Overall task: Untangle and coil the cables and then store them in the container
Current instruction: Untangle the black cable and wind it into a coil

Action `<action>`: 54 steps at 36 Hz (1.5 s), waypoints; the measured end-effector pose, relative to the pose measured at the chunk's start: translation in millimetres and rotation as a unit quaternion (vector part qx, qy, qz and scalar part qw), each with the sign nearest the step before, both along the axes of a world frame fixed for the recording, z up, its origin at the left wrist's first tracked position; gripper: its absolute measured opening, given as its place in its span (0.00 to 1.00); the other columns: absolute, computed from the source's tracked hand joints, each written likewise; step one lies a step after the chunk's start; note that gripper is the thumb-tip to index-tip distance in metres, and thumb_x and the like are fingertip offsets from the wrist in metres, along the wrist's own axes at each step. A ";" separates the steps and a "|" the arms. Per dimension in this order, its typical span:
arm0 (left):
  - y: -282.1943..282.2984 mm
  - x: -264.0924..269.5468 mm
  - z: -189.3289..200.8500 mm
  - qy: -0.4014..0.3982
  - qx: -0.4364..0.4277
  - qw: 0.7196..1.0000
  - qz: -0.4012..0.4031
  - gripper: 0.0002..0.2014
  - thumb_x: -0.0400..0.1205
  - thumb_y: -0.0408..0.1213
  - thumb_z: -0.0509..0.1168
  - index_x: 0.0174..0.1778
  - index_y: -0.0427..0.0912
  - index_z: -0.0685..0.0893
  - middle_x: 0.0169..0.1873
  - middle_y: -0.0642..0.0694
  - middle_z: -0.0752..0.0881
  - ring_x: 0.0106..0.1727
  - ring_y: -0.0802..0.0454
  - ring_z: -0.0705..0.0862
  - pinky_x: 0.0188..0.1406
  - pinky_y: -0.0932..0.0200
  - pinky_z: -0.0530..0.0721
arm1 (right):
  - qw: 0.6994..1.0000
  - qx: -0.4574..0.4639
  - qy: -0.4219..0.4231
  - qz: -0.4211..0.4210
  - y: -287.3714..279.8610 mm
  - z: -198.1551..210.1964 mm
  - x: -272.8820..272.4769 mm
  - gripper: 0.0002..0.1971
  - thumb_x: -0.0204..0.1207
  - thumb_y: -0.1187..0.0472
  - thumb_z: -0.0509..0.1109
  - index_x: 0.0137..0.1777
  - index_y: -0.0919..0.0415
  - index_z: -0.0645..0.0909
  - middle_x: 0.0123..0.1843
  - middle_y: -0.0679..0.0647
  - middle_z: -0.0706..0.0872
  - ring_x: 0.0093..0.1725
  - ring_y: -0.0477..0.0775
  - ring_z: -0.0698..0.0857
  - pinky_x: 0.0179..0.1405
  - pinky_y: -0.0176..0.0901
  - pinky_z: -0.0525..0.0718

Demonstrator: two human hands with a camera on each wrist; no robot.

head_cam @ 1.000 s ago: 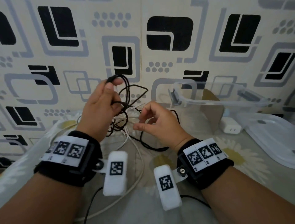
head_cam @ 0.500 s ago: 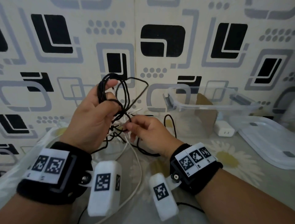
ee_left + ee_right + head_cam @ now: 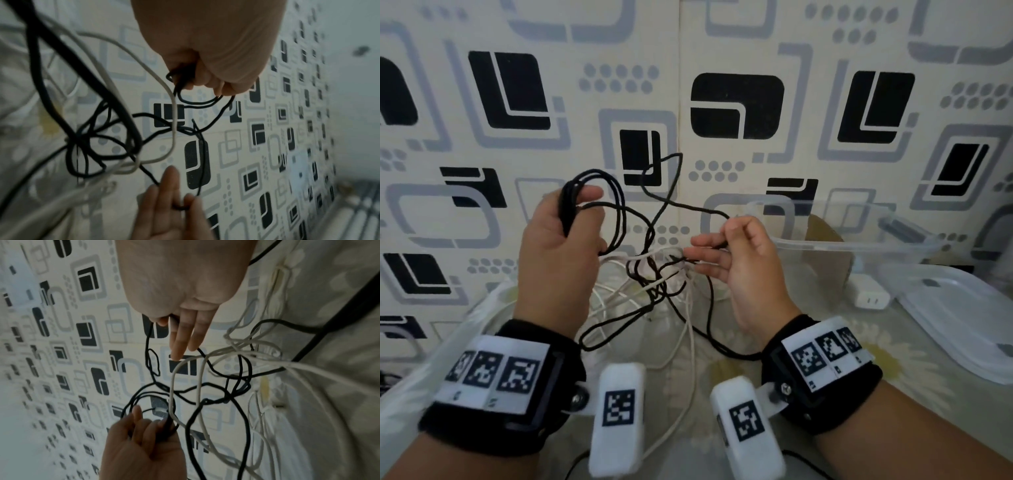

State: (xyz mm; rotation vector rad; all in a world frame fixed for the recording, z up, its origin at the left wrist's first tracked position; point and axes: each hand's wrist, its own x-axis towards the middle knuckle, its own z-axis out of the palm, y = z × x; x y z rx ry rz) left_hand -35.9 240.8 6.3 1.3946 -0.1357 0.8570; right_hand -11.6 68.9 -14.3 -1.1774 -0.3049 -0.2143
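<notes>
The black cable (image 3: 654, 219) runs from coils gripped in my left hand (image 3: 561, 253) rightward to my right hand (image 3: 739, 260) pinching it, nearer the container (image 3: 859, 240), above the white-cable knot (image 3: 654, 274).

Left hand (image 3: 558, 246) raised, fingers curled gripping, right hand (image 3: 743, 270) pinching, other fingers extended
</notes>
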 end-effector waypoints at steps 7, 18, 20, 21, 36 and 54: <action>2.2 -0.7 -0.5 0.040 0.127 0.988 0.075 0.05 0.79 0.40 0.65 0.40 0.48 0.85 0.22 0.56 0.75 0.26 0.58 0.71 0.34 0.54 0.76 | 0.999 -0.015 -0.043 -0.024 7.6 -3.3 -4.1 0.06 0.89 0.64 0.52 0.51 0.53 0.66 0.45 0.62 0.90 0.41 0.61 0.92 0.37 0.39 0.87; 4.0 1.8 1.0 0.147 0.009 0.985 -0.089 0.11 0.73 0.34 0.57 0.26 0.48 0.63 0.21 0.53 0.59 0.25 0.53 0.55 0.25 0.55 0.52 | 0.966 -0.249 -0.041 -0.062 8.8 -21.0 4.7 0.12 0.85 0.63 0.61 0.61 0.45 0.79 0.60 0.42 0.81 0.43 0.45 0.89 0.34 0.29 0.80; 4.8 3.0 0.2 0.162 -0.011 0.978 -0.133 0.10 0.73 0.36 0.57 0.28 0.48 0.63 0.23 0.52 0.57 0.25 0.52 0.53 0.27 0.51 0.50 | 0.950 -0.303 -0.030 -0.075 6.2 -23.6 7.2 0.15 0.83 0.57 0.67 0.66 0.40 0.78 0.62 0.43 0.75 0.40 0.46 0.85 0.36 0.27 0.79; 5.3 2.9 -0.6 0.167 -0.015 0.975 -0.146 0.10 0.73 0.36 0.57 0.29 0.48 0.63 0.23 0.51 0.57 0.25 0.52 0.52 0.29 0.50 0.50 | 0.946 -0.312 -0.028 -0.083 5.6 -23.4 7.1 0.16 0.81 0.56 0.68 0.66 0.38 0.78 0.61 0.45 0.73 0.37 0.44 0.82 0.37 0.26 0.79; 10.1 6.7 0.1 0.202 -0.144 0.941 -0.230 0.16 0.79 0.34 0.56 0.28 0.50 0.59 0.22 0.52 0.54 0.21 0.55 0.50 0.18 0.62 0.56 | 0.955 -0.295 -0.011 0.036 7.5 -24.7 3.6 0.07 0.78 0.55 0.73 0.40 0.54 0.80 0.34 0.55 0.85 0.29 0.45 0.80 0.32 0.40 0.80; 8.7 5.8 4.4 0.086 -0.273 0.929 -0.237 0.20 0.82 0.33 0.54 0.24 0.50 0.58 0.19 0.53 0.53 0.21 0.55 0.49 0.20 0.63 0.57 | 0.918 -0.318 0.076 0.225 10.7 -27.3 -3.2 0.16 0.81 0.69 0.67 0.66 0.56 0.71 0.51 0.59 0.88 0.37 0.54 0.91 0.28 0.40 0.84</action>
